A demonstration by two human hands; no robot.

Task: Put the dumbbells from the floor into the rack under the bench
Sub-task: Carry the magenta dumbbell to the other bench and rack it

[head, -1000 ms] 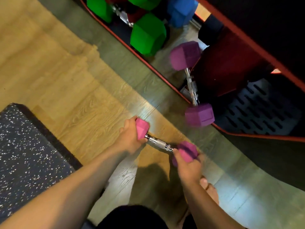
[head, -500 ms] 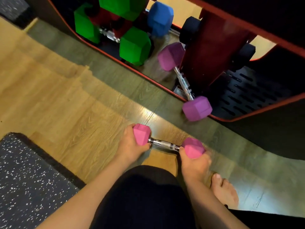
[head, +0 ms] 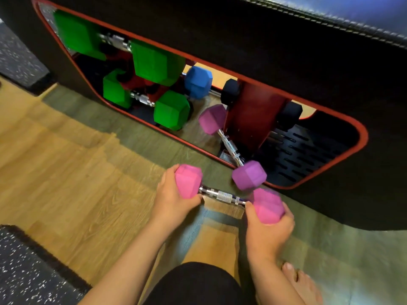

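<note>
A pink dumbbell (head: 223, 195) with a chrome handle is held level just above the wooden floor, in front of the rack opening. My left hand (head: 170, 200) grips its left head and my right hand (head: 269, 226) grips its right head. Directly beyond it, a purple dumbbell (head: 248, 176) leans out of the rack (head: 362, 137), near head on the red rim, far head inside. Two green dumbbells (head: 154, 62), a blue one (head: 198, 82) and a black one (head: 230, 91) sit deeper in the rack under the black bench (head: 286, 40).
A red upright post (head: 253, 119) splits the rack opening; a slotted black tray (head: 306, 150) lies to its right. Speckled rubber mats lie at lower left (head: 26, 265) and upper left (head: 15, 56). My knee (head: 198, 285) and bare foot (head: 301, 285) are below the hands.
The view has dropped lower and closer to the rack. Both hands have carried the pink dumbbell forward, up to the near head of the purple dumbbell.
</note>
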